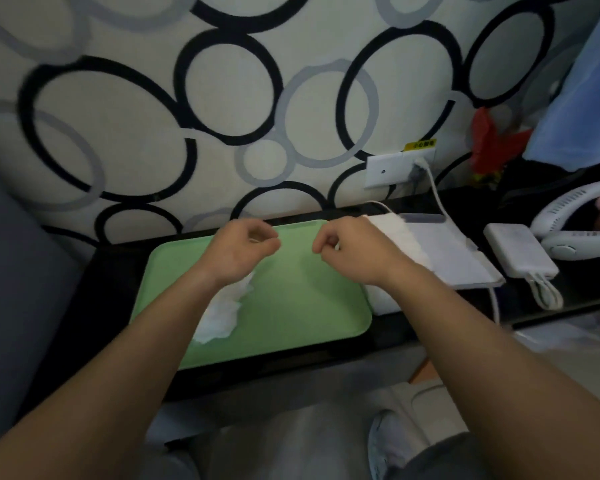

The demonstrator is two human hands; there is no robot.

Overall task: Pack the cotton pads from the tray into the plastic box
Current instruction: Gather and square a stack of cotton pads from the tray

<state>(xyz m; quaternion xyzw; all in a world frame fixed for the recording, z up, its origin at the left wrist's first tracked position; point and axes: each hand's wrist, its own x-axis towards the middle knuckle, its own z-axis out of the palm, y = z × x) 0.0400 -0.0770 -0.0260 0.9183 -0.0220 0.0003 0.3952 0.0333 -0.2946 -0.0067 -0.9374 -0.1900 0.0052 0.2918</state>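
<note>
A green tray (302,306) is set on the dark surface (378,337), close to its front edge. A loose heap of white cotton pads (222,313) is seen on the left part of the tray, partly hidden under the left forearm.

The plastic box (444,258) is placed just beside the tray's right edge, and a white fluffy mass (400,237) is seen along its left side.

Both hands are held over the tray's far edge, near each other but apart. The left hand (245,251) is curled, thumb brought to fingertips. The right hand (347,251) is curled the same way. Whether anything thin is pinched in either cannot be told through the blur.

Further right on the surface, a white power bank (520,254) and a white neck fan (568,233) are seen.
</note>
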